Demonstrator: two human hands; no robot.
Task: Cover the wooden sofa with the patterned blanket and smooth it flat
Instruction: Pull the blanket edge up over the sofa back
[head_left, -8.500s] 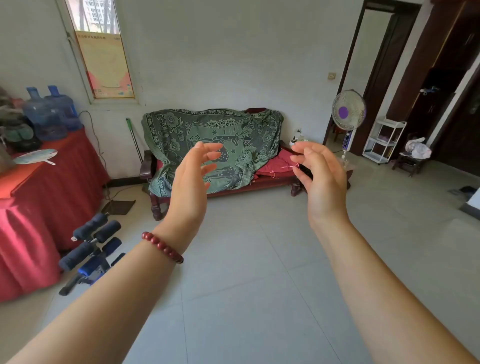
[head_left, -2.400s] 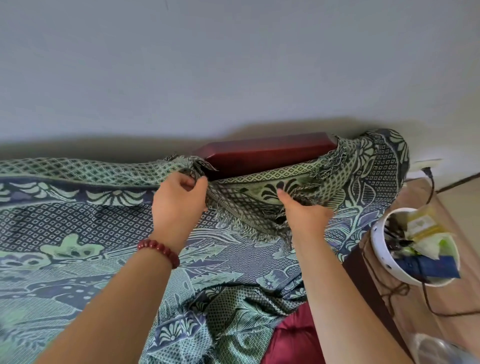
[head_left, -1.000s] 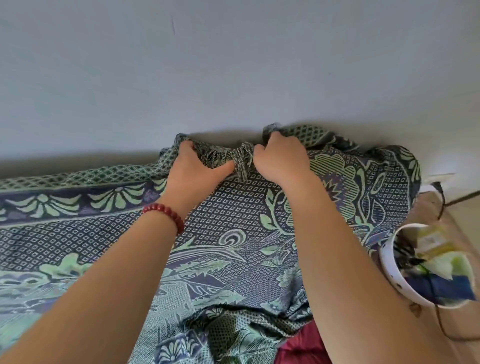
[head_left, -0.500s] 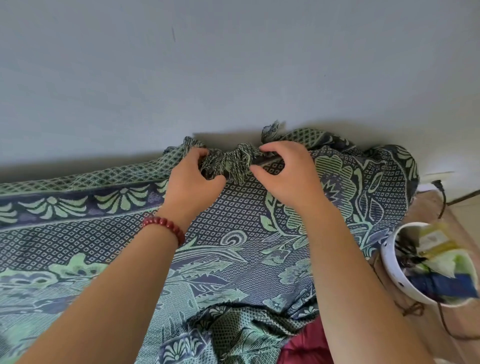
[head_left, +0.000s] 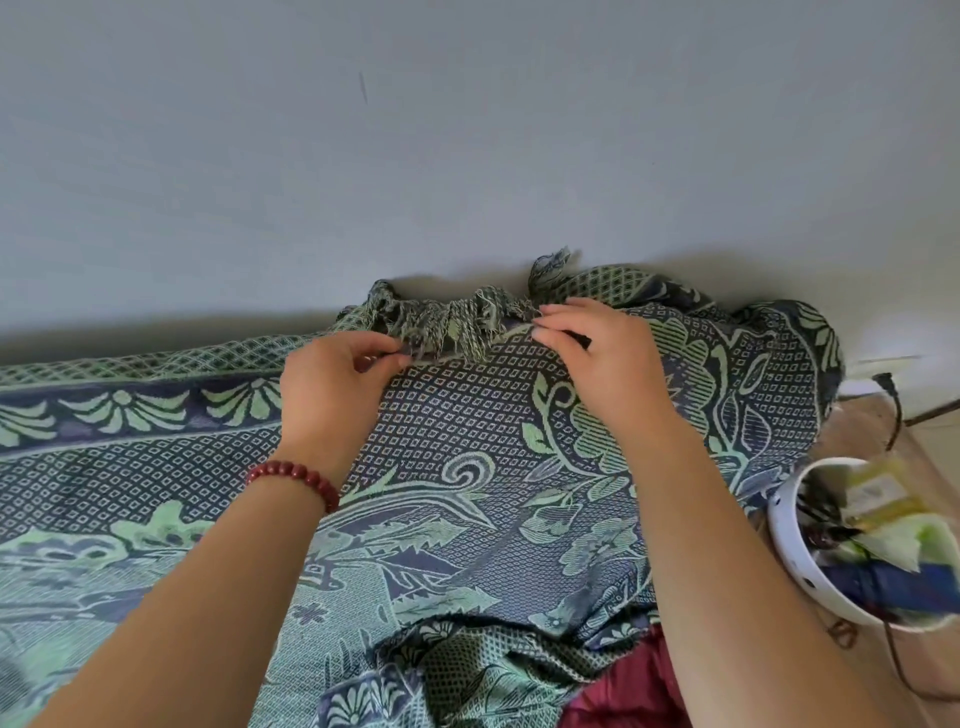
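The green and blue patterned blanket drapes over the sofa's backrest and hides the wood entirely. Its fringed edge is bunched along the top of the backrest against the wall. My left hand, with a red bead bracelet at the wrist, pinches the fringe at its left end. My right hand pinches the blanket edge at the fringe's right end. A red seat cushion shows below the blanket's loose lower folds.
A grey wall rises directly behind the sofa. To the right a white bowl full of packets and cables sits on a wooden side table, with a black cord trailing beside it.
Both hands have drawn slightly back and apart from the backrest top. They now pinch the fringe with fingertips instead of gripping bunched cloth, and the fringe lies more spread along the top.
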